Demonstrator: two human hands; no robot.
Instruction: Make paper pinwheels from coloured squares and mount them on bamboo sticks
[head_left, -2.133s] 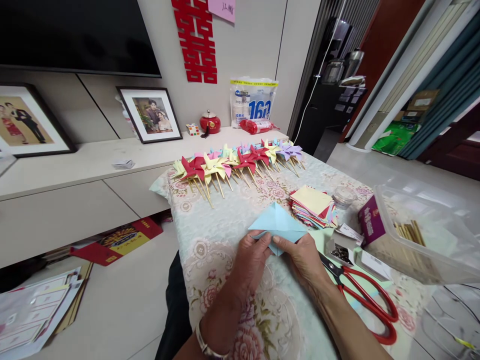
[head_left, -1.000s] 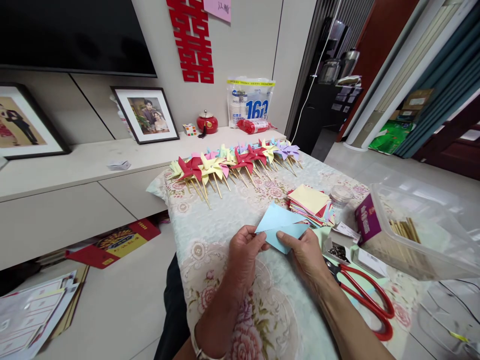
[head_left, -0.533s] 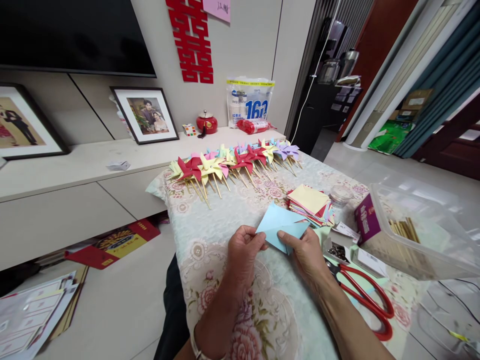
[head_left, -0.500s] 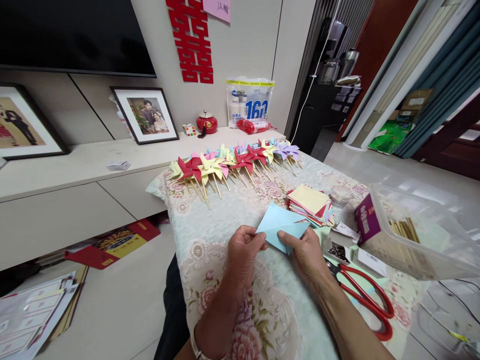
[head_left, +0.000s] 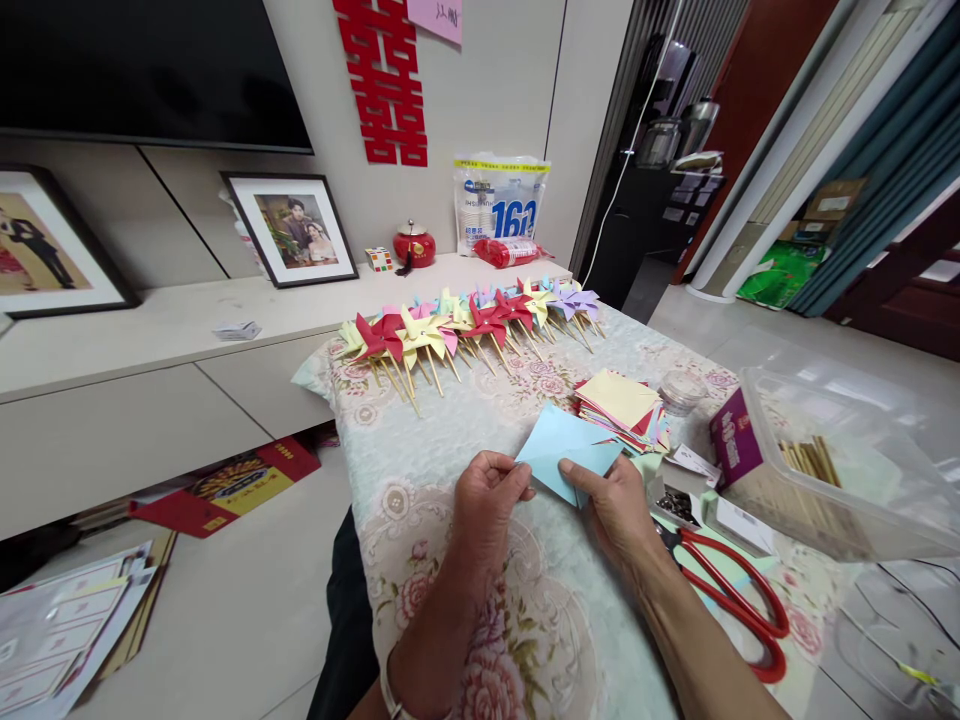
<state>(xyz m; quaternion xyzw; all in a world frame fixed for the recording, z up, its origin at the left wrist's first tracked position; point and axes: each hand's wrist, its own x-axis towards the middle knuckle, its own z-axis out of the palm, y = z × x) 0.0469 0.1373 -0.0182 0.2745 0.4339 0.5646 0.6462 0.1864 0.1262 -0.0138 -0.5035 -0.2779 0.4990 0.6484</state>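
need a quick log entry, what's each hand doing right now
Left hand: closed in a pinch on the left edge of the blue paper.
Right hand: closed on the same blue paper, thumb on top.

Probably a home living room: television (head_left: 142, 70), framed photographs (head_left: 291, 230).

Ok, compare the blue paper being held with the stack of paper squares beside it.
The blue paper is a single folded sheet, pinched off the table by the left hand and right hand; the stack of paper squares lies flat on the tablecloth, untouched. The sheet is one colour; the stack mixes several, yellow on top. Both are craft paper.
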